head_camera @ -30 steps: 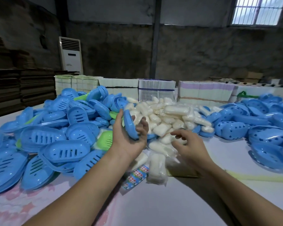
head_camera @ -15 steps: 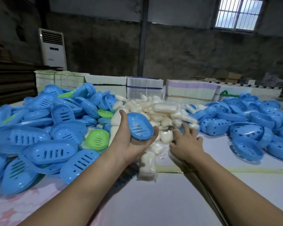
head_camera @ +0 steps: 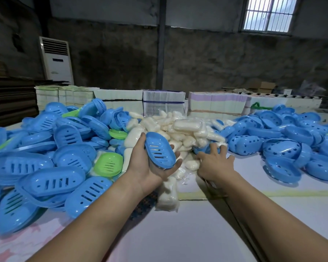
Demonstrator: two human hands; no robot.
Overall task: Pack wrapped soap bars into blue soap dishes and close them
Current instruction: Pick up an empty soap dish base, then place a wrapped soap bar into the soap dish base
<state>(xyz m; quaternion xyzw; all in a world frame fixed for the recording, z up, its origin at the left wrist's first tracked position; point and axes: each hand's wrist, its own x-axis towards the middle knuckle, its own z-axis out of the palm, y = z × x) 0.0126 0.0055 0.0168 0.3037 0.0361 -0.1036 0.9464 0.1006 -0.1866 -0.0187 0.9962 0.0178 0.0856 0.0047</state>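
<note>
The left hand (head_camera: 150,167) cradles the slotted blue soap dish (head_camera: 160,151), now turned hollow-up. The right hand (head_camera: 214,161), fingers spread wide, has reached onto the wrapped soap bars (head_camera: 186,127) heaped at twelve o'clock, likely to pick one.

A white standing air conditioner (head_camera: 56,60) stands against the dark wall at the back left, with flat brown cardboard (head_camera: 11,100) stacked beside it. Bundled stacks of flat cartons (head_camera: 163,104) line the far edge of the desk (head_camera: 187,233). A barred window (head_camera: 268,13) sits high on the right, and a dark pillar (head_camera: 161,42) rises at centre.
</note>
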